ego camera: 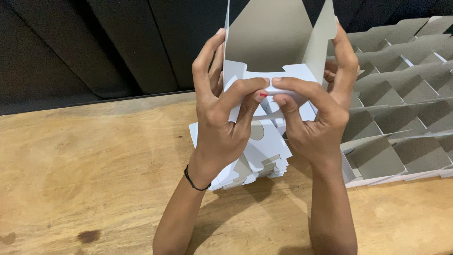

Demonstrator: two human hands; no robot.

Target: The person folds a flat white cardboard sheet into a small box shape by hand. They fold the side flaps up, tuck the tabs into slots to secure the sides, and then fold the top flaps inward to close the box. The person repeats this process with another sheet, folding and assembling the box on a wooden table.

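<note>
While both thumbs press its white flaps, the left hand (222, 127) and right hand (321, 118) clasp a carton (273, 38) above the flat stack (264, 151) near the table's (94, 179) far edge, beside folded cartons (401, 118).

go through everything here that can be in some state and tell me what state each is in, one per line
Box: part folded, top open, held up by both hands.
Bottom flaps: being pressed shut under both thumbs.
Left hand: gripping the box.
Right hand: gripping the box.
Flat blanks: unfolded, stacked on the table.
Folded boxes: open, lined up in rows.
</note>
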